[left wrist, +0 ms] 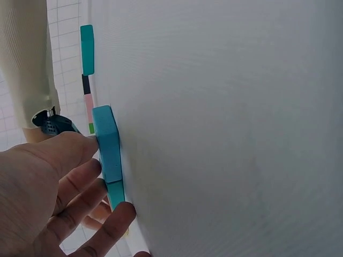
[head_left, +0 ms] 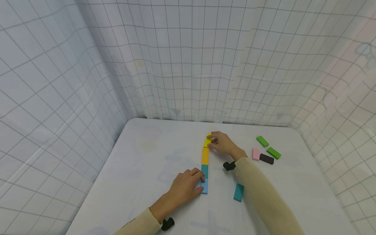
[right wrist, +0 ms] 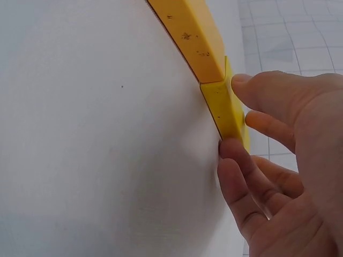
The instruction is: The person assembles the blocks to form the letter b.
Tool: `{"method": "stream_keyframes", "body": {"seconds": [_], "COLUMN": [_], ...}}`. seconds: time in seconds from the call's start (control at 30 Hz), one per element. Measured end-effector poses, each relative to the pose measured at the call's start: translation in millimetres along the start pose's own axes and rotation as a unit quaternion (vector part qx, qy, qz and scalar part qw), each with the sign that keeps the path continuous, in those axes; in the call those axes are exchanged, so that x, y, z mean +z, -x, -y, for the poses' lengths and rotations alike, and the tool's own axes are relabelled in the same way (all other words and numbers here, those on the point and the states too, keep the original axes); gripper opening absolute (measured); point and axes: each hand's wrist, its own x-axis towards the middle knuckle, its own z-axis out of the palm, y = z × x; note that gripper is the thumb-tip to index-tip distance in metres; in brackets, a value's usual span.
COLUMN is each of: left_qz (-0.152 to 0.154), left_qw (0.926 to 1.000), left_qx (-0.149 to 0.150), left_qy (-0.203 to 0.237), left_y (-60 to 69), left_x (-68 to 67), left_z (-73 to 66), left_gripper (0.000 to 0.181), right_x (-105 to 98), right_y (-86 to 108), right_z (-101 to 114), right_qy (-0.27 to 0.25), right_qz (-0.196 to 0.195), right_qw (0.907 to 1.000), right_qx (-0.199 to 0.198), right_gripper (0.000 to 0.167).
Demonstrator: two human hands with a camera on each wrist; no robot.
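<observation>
We've got a four-block row on the white table (head_left: 141, 150), running 12 to 6 o'clock in the head view: yellow block (head_left: 206, 143), orange block (head_left: 205, 156), teal block (head_left: 205, 169), light blue block (head_left: 205, 187). Yellow butts against orange, leaning between 12 and 1.

Our right hand (head_left: 222, 142) pinches yellow at the 12 end. Left hand (head_left: 183, 186) comes in from 8, fingers relaxed, touching light blue, not gripping.

Loose teal piece (head_left: 239, 192): 3 o'clock of light blue. From our right hand, at 3 to 4: two green blocks (head_left: 262, 141), pink block (head_left: 256, 154), black block (head_left: 266, 159).
</observation>
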Motion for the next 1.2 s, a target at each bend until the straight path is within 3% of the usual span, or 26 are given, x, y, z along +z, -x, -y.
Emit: {"method": "stream_keyframes", "body": {"seconds": [0.27,0.43,0.5,0.63,0.67,0.73,0.87,1.2], "left_qz": [-0.005,0.003,0.006,0.008,0.009,0.011,0.012,0.014], "left_qw": [1.0,1.0,1.0,1.0,0.9999,0.9999,0.9999,0.9999], "left_qx": [0.006,0.002,0.0,-0.004,-0.006,-0.008,-0.009,-0.004], "left_qy": [0.0,0.003,0.003,-0.001,-0.002,-0.003,-0.003,-0.004], "left_y": [-1.1,-2.1,-2.6,-2.6,-2.4,-1.8,-0.9,-2.1], "left_x": [-0.9,-1.5,-1.7,-1.1,-0.8,-0.8,0.0,0.7], "left_z": [-0.9,-1.3,-1.4,-0.7,-0.3,0.2,1.4,2.2], "left_gripper": [0.025,0.025,0.025,0.024,0.024,0.024,0.025,0.025], "right_x": [1.0,-3.3,5.3,10.5,11.4,4.9,3.9,6.1], "right_y": [-4.8,-0.8,-11.3,-18.1,-18.4,-9.2,-4.9,-5.7], "right_z": [-14.4,-0.7,-20.2,-33.4,-33.0,-11.6,2.0,-10.2], "right_qy": [0.002,-0.006,-0.004,-0.016,-0.014,-0.017,-0.007,-0.02], "right_qz": [-0.005,0.004,-0.002,-0.003,-0.005,0.001,0.003,0.0], "right_qw": [0.9996,1.0,0.9998,0.9988,0.9988,0.9993,0.9999,0.9988], "right_qx": [-0.027,-0.006,-0.018,-0.045,-0.047,-0.034,-0.014,-0.045], "right_gripper": [0.045,0.045,0.044,0.043,0.043,0.043,0.043,0.041]}}
